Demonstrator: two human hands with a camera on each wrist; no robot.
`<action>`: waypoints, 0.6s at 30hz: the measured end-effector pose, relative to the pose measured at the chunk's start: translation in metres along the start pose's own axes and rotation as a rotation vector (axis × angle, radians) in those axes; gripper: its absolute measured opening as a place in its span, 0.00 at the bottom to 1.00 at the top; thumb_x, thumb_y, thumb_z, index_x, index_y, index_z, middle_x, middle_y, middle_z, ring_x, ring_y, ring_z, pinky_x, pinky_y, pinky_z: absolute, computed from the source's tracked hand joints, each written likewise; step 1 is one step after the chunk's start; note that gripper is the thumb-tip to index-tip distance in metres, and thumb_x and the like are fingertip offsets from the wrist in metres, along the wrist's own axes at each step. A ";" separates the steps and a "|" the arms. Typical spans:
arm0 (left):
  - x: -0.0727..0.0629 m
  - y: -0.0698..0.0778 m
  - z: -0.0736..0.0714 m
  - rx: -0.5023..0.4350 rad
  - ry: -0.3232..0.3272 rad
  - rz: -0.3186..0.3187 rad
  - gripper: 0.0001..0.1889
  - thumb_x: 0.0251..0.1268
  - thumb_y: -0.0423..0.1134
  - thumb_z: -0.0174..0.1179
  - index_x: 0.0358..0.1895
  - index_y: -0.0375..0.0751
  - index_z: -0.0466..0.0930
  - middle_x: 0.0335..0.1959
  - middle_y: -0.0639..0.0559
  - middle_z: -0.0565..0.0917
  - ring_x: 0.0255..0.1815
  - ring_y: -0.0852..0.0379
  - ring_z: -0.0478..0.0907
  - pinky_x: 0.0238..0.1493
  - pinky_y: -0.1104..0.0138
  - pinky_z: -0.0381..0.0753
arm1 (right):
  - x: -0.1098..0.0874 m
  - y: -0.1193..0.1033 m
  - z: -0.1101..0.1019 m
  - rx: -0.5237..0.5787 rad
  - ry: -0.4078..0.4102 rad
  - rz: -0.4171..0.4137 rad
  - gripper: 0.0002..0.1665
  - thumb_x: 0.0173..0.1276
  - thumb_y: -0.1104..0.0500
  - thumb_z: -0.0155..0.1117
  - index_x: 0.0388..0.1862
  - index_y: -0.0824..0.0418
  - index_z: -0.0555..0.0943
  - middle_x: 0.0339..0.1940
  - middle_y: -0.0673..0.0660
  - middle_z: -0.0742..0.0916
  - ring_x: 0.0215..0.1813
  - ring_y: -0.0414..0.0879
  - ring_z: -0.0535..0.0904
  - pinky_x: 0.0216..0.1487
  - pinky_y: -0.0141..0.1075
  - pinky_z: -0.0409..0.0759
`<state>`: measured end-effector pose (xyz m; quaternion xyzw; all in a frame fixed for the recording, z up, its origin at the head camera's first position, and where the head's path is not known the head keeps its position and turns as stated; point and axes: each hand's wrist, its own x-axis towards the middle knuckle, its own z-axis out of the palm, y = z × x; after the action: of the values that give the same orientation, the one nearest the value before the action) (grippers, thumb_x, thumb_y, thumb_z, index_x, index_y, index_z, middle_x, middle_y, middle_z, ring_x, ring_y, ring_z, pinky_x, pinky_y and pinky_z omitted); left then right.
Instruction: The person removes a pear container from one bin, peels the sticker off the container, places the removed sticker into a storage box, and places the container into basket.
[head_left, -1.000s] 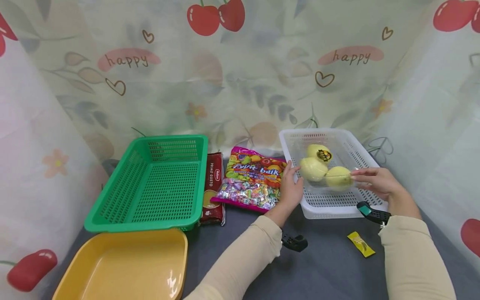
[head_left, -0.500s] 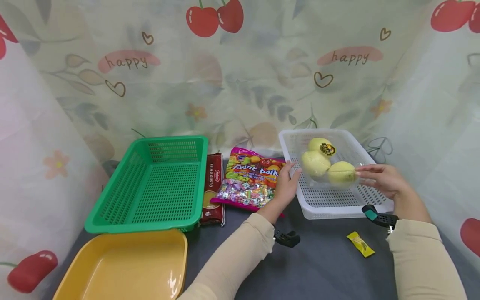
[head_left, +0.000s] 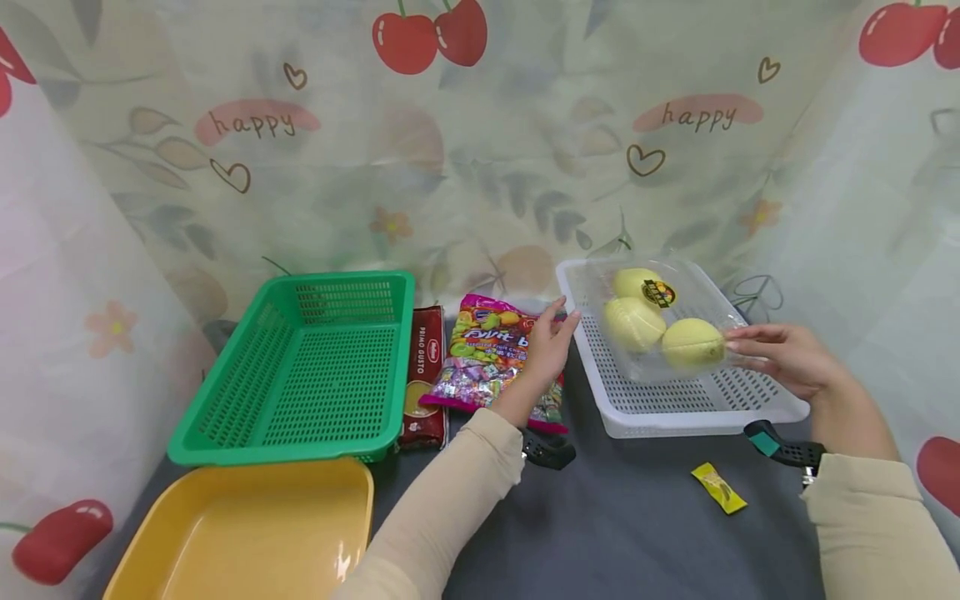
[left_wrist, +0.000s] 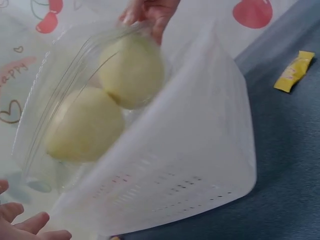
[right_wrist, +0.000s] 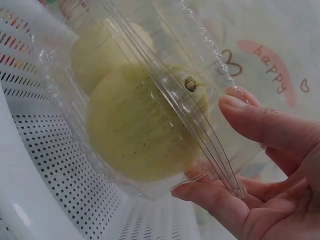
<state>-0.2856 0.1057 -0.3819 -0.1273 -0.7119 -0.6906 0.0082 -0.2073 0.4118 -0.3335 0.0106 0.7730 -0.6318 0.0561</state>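
Left hand [head_left: 547, 346] has shifted leftward, fingers loosely spread, empty; right hand [head_left: 787, 358] pinches the clear fruit box [head_left: 665, 327] over the white basket [head_left: 697, 423], apparently steadying it alone.

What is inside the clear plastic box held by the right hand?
Three pale yellow fruits show through the clear box in the right hand. In the head view, a dark sticker covers part of the farthest fruit; what lies directly beneath them is hidden.
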 end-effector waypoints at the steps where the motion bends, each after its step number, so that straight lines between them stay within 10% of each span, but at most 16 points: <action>1: 0.002 0.002 -0.002 -0.015 -0.005 -0.004 0.25 0.70 0.45 0.49 0.68 0.41 0.63 0.62 0.37 0.72 0.59 0.44 0.74 0.56 0.58 0.77 | -0.002 -0.001 0.001 0.022 -0.008 -0.010 0.13 0.64 0.67 0.60 0.33 0.50 0.86 0.35 0.38 0.86 0.38 0.33 0.80 0.38 0.26 0.82; 18: 0.028 0.021 -0.041 -0.212 -0.003 0.007 0.30 0.65 0.46 0.57 0.70 0.55 0.60 0.75 0.51 0.54 0.68 0.45 0.65 0.62 0.57 0.72 | -0.016 -0.017 0.030 0.078 -0.277 -0.171 0.17 0.65 0.75 0.52 0.38 0.60 0.85 0.45 0.44 0.86 0.49 0.32 0.81 0.44 0.28 0.82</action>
<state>-0.3153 0.0706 -0.3538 -0.1309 -0.6346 -0.7617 -0.0039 -0.1907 0.3801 -0.3213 -0.1403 0.7307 -0.6594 0.1078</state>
